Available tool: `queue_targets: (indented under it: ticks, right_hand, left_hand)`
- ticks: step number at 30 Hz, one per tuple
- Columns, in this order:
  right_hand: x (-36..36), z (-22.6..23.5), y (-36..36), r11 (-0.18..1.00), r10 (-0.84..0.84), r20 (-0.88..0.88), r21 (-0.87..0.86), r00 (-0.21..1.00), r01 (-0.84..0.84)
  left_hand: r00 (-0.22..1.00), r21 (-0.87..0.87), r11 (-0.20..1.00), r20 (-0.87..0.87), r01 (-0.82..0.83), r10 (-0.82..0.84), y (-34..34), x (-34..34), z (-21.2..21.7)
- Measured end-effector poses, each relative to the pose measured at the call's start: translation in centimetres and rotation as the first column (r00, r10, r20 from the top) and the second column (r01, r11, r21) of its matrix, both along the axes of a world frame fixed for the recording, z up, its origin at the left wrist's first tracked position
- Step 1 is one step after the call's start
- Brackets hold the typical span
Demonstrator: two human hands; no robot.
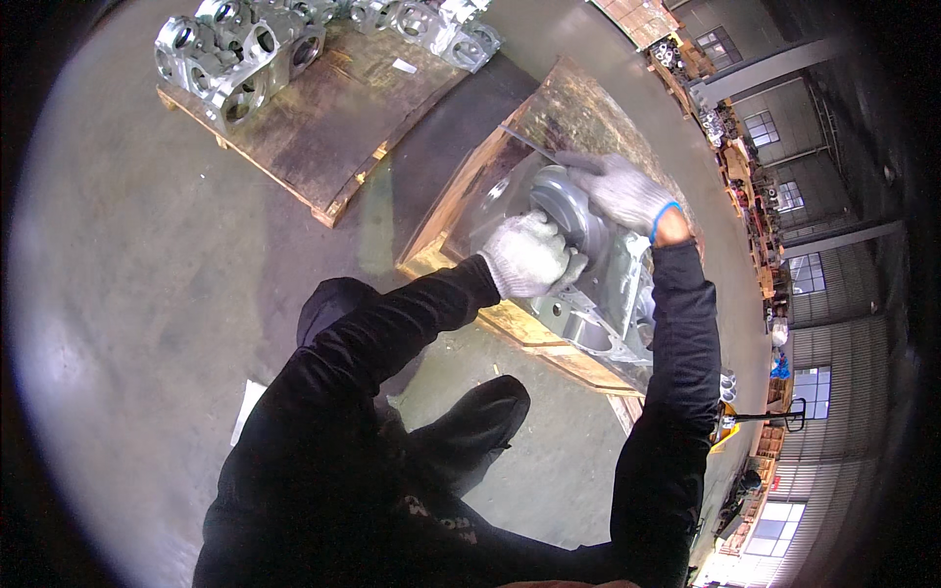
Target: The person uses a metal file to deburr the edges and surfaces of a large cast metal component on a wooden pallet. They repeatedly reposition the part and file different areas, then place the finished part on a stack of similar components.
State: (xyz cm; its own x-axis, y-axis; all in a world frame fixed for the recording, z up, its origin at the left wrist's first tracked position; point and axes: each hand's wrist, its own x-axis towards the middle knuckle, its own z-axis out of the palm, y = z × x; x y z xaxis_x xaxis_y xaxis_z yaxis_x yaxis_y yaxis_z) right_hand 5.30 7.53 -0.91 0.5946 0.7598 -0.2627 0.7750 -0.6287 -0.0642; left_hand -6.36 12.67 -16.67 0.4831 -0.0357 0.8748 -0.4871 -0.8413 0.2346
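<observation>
A round grey metal casting (566, 201) with a stepped rim lies on the wooden pallet in front of me. My left hand (534, 257), in a white knit glove, is closed with its fingers curled at the casting's near left edge. Across the casting's far right side reaches my right hand (622, 191), gloved in white with a blue cuff. Its fingers are closed at the end of a thin dark rod (526, 140), which sticks out to the upper left. The fingertips of both hands are partly hidden.
More machined metal castings (583, 323) rest on the near part of this wooden pallet (446, 257). At the far left, another pallet (333, 108) carries several large castings (240, 59). A yellow pallet jack (725, 431) stands to the right, near goods along the wall.
</observation>
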Motion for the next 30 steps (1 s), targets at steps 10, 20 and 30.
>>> queue_targets:
  ticks: [10, 20, 30]
  right_hand:
    - [-1.9, 0.4, -0.4, 0.99, 0.026, 0.087, -0.137, 0.996, -0.014]
    - [-7.0, 1.9, -4.1, 0.995, 0.098, -0.059, -0.027, 0.993, -0.1]
    - [-12.1, 1.8, -6.0, 0.999, 0.005, 0.018, -0.039, 1.0, -0.004]
  left_hand:
    - [0.997, -0.005, 1.0, -0.073, -0.029, 0.028, -0.2, 0.0, 0.0]
    - [0.99, 0.116, 0.992, -0.125, -0.044, 0.058, -2.3, -3.2, 1.2]
    - [0.98, 0.043, 0.999, -0.198, 0.0, 0.009, -5.4, -2.9, -2.4]
